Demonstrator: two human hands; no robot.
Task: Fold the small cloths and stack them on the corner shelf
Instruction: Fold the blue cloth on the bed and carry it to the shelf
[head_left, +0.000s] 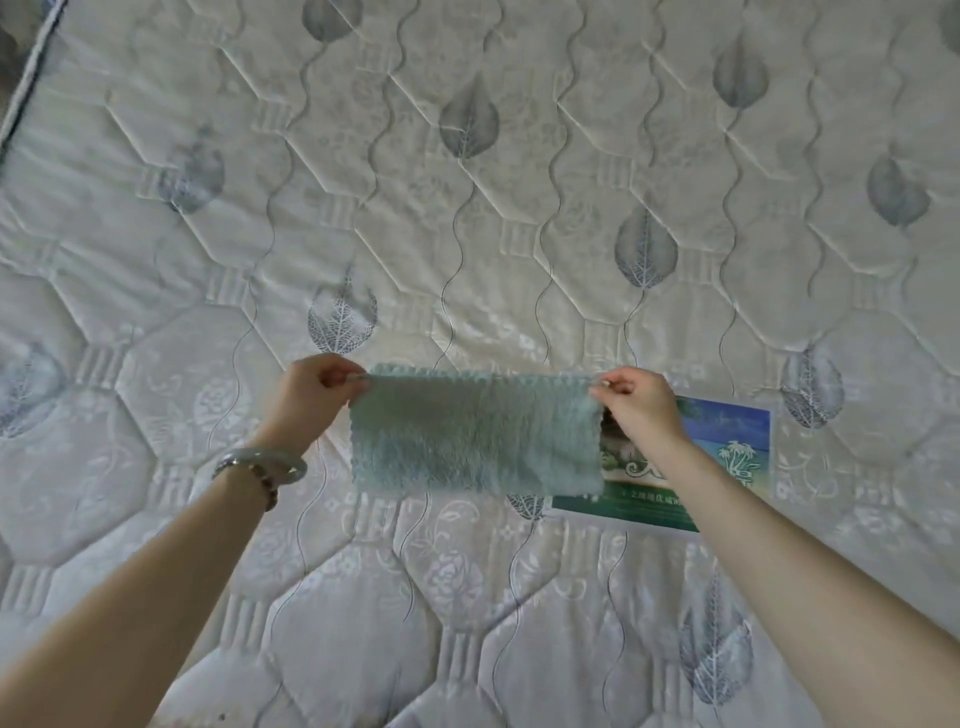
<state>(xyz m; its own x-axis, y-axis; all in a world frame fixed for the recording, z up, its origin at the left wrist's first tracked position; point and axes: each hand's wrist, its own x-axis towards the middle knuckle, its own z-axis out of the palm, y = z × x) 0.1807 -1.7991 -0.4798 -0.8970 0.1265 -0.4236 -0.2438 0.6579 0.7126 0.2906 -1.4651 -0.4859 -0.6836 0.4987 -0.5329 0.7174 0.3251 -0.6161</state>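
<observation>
Above mattress (467, 208): 1 teal cloth (475, 436), doubled, hanging; left hand (311, 400) and right hand (641, 405) each pinch 1 top corner, likely aligning edges for folding.

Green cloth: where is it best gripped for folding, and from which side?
Pinch the green cloth at its two top corners, each from its outer side, as the left hand and right hand do. Limp fabric likely hangs flat only with that edge stretched.

soft even daylight, faint shadows, wide-angle edge distortion
</observation>
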